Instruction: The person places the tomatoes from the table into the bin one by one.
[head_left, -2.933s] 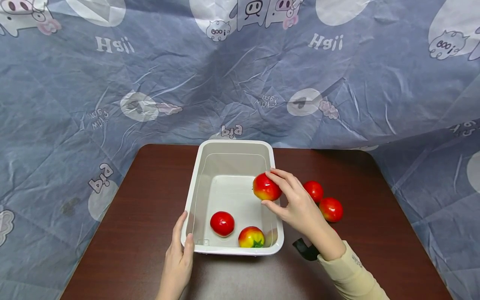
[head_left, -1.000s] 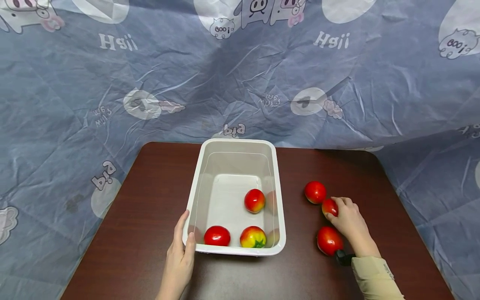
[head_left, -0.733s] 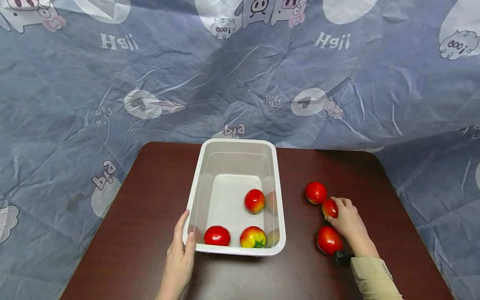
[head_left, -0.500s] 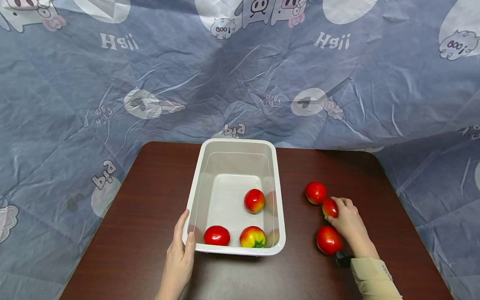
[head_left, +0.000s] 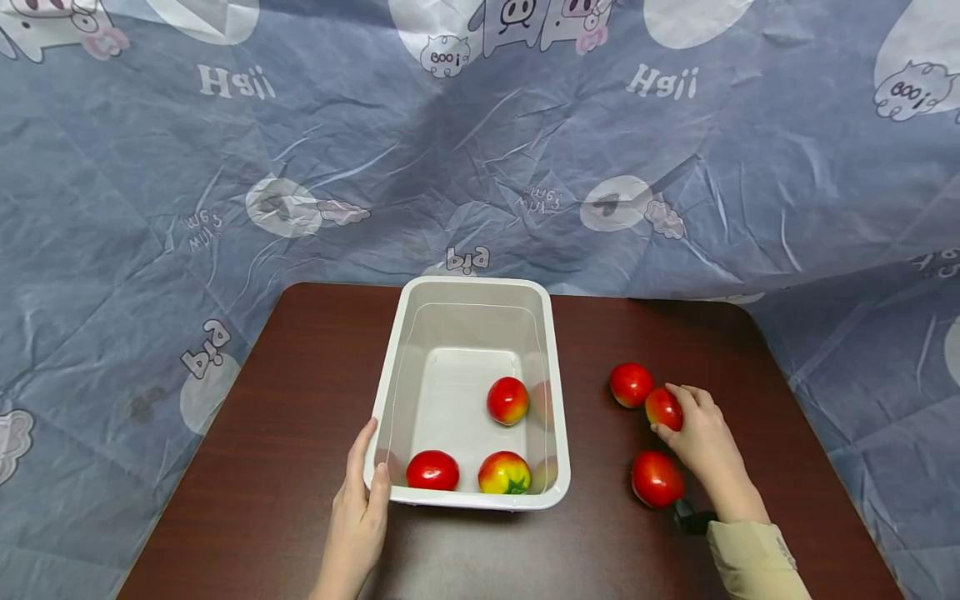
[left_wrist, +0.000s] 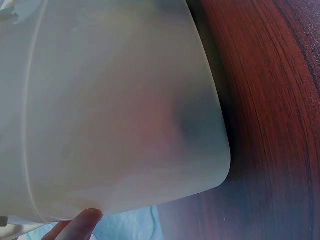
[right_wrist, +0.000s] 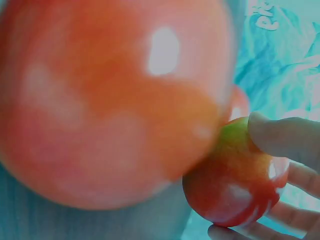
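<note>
On the right of the head view, my right hand [head_left: 701,433] grips a red-and-yellow tomato [head_left: 663,409] between thumb and fingers. The right wrist view shows this held tomato [right_wrist: 235,175] with its greenish end near the thumb. A second tomato [head_left: 631,385] sits just beyond it, and a third one [head_left: 657,479] lies nearer, beside the wrist; that one looms large and blurred in the right wrist view. My left hand [head_left: 356,517] holds the front-left corner of a pale grey plastic bin [head_left: 558,433]. Its fingertips [left_wrist: 87,220] touch the outer wall.
Inside the bin lie a tomato [head_left: 507,401] by the right wall, a red one [head_left: 432,471] at front left, and one with a green calyx [head_left: 505,473] at front right. The dark wood table [head_left: 315,375] backs onto a blue printed cloth [head_left: 480,167].
My right hand has let go of a tomato in the bin, moved right, and taken hold of another, which has shifted slightly up and right. My left hand stays on the bin.
</note>
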